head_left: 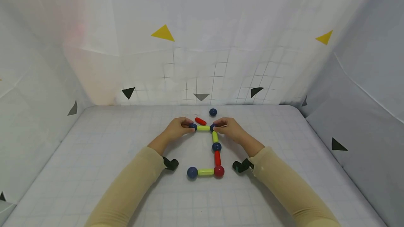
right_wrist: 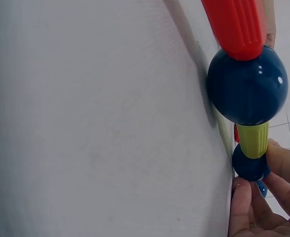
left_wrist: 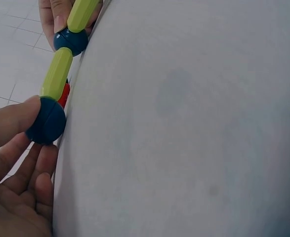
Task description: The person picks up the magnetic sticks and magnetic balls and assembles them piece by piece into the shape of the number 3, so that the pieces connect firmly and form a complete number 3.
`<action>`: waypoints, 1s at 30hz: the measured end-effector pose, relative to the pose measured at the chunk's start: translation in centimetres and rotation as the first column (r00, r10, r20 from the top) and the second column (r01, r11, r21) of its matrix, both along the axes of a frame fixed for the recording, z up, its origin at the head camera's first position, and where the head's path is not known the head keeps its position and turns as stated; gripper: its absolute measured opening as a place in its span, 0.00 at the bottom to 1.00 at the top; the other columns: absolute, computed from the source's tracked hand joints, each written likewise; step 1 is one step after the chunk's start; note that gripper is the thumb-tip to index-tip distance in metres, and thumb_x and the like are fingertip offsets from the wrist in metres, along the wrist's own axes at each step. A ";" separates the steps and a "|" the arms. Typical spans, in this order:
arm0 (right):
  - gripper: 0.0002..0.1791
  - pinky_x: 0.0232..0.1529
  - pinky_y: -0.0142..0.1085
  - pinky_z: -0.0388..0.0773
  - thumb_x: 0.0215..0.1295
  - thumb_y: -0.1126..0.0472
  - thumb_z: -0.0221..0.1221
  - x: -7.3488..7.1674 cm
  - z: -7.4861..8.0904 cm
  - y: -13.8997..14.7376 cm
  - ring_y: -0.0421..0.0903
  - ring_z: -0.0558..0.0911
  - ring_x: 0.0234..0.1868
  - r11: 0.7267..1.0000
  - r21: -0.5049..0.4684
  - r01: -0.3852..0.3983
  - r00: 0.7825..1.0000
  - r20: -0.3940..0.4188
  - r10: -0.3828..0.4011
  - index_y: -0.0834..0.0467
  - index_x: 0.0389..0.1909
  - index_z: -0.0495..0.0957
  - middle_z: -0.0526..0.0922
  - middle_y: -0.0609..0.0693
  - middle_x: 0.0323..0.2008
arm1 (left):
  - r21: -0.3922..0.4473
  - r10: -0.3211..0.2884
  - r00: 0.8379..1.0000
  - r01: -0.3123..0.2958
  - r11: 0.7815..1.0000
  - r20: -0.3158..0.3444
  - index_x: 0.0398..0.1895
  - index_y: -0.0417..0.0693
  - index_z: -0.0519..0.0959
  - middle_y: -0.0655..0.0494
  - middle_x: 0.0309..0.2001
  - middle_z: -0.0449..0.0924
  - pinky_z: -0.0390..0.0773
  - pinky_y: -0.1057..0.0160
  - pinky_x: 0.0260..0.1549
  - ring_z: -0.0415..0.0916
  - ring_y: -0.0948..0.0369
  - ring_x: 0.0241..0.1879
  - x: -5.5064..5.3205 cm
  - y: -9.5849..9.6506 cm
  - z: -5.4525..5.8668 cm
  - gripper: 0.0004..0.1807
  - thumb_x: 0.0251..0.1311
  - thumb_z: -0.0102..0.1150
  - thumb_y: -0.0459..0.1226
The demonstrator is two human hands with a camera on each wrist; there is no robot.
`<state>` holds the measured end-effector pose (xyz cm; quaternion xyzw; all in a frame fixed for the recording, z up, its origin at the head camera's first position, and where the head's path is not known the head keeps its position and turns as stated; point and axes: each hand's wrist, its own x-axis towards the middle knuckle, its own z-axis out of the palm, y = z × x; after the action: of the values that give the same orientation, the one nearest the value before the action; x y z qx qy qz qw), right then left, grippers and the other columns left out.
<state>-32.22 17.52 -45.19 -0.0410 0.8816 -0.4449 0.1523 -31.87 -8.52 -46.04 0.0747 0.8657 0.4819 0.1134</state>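
Yellow-green and red rods join several balls into a chain on the table. My left hand pinches the blue ball at the chain's far left end between thumb and fingers. A yellow-green rod runs from it to another blue ball, which my right hand grips. From there a second yellow-green rod leads toward me to a blue ball. A red rod links that to a red ball; a yellow-green rod joins it to a blue ball.
A loose red rod lies just behind the hands, and a loose blue ball sits near the table's back edge. White cloth walls with yellow and dark triangles surround the white gridded table. Dark wrist devices are strapped at both sleeves.
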 end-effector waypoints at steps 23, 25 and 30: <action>0.18 0.56 0.45 0.76 0.66 0.55 0.66 -0.1 -0.1 -0.1 0.50 0.78 0.54 1.000 -0.010 0.005 1.000 0.017 -0.005 0.53 0.56 0.81 0.82 0.51 0.53 | 0.008 0.010 1.000 -0.010 1.000 0.029 0.54 0.47 0.80 0.52 0.49 0.81 0.77 0.57 0.54 0.77 0.56 0.49 -0.1 -0.2 -0.3 0.21 0.61 0.70 0.43; 0.19 0.57 0.45 0.76 0.66 0.55 0.66 -0.1 -0.1 0.0 0.50 0.78 0.54 1.000 -0.005 0.004 1.000 0.020 -0.004 0.53 0.56 0.81 0.82 0.51 0.53 | 0.008 0.010 0.999 -0.011 1.000 0.033 0.55 0.47 0.80 0.52 0.49 0.81 0.77 0.57 0.54 0.77 0.56 0.49 -0.1 -0.2 -0.3 0.21 0.61 0.70 0.43; 0.19 0.58 0.46 0.75 0.67 0.55 0.65 0.0 0.3 0.1 0.51 0.78 0.56 1.000 -0.004 -0.001 1.000 0.019 0.001 0.53 0.57 0.81 0.81 0.51 0.54 | 0.014 0.016 0.999 -0.017 1.000 0.036 0.55 0.48 0.80 0.52 0.49 0.81 0.76 0.57 0.55 0.77 0.56 0.50 -0.1 0.0 -0.1 0.20 0.61 0.70 0.43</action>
<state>-32.26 17.60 -44.92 -0.0376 0.8792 -0.4469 0.1608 -31.99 -8.51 -46.14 0.0598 0.8606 0.4903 0.1242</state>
